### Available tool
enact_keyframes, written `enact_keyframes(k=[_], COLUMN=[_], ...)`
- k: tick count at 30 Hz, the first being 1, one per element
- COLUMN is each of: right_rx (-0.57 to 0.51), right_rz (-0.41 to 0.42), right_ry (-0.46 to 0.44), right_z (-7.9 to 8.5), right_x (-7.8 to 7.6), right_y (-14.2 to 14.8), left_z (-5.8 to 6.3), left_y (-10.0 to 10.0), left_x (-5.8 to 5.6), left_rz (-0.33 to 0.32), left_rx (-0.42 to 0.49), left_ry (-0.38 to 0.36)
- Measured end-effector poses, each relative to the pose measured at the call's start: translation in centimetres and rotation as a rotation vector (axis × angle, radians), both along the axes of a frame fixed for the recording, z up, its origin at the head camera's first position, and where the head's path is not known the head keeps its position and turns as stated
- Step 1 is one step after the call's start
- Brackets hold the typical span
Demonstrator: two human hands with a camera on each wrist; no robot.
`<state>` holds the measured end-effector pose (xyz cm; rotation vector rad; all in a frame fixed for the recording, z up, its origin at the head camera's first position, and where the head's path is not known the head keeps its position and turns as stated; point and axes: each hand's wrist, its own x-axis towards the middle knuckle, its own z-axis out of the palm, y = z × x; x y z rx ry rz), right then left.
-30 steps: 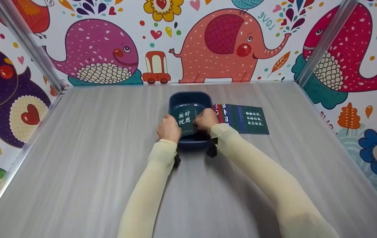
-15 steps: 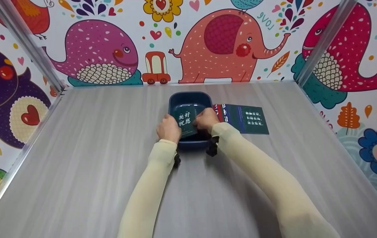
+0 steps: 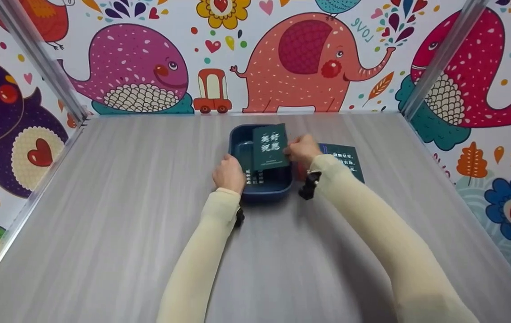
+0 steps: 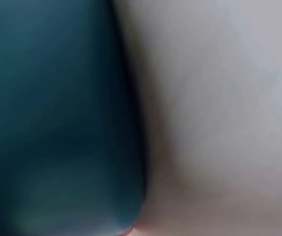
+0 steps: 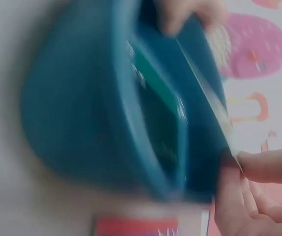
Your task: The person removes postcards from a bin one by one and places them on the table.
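Note:
A green card with white characters tilts above the dark blue plastic bin. My right hand pinches it by its right edge. In the right wrist view the card appears nearly edge-on between my thumb and fingers. My left hand grips the bin's left rim; its fingertips reach inside. Another green card with white writing lies in the bin, partly covered by the raised one. In the left wrist view only the blurred bin wall shows, without the hand.
Right of the bin, a green card lies on the grey table, partly hidden by my right hand and sleeve. A red piece lies close beside the bin. A cartoon-printed wall stands behind.
My right hand has lifted the green card up and to the right from inside the bin, uncovering the writing of another card below. My left hand stays on the rim.

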<state>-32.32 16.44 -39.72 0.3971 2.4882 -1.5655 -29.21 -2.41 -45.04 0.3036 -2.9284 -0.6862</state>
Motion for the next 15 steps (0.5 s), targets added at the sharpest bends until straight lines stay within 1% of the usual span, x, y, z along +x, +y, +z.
enact_keyframes(k=[4,8,12,14,15], right_rx=[-0.023,-0.045,-0.062,-0.068,-0.050], right_rz=[-0.063,-0.097,-0.097,-0.083,-0.070], right_ry=[-0.087,-0.154,-0.194,-0.225,-0.245], right_z=[0.0,-0.1,0.0,0.0,-0.1], right_x=[-1.1,-1.7,-1.8,-1.7,-1.7], right_y=[3.6,6.8,9.2,10.4,11.0], left_z=[0.0,0.0,0.1,0.1,0.2], left_y=[0.0,0.1,0.1,0.1,0.1], left_x=[-0.1,-0.1,0.0,0.0,0.0], left_rz=[0.008,0.012,0.005,0.002,0.000], left_rx=[0.001,-0.006,-0.014,-0.017,-0.018], left_ry=[0.001,0.007,0.022,0.019,0.019])
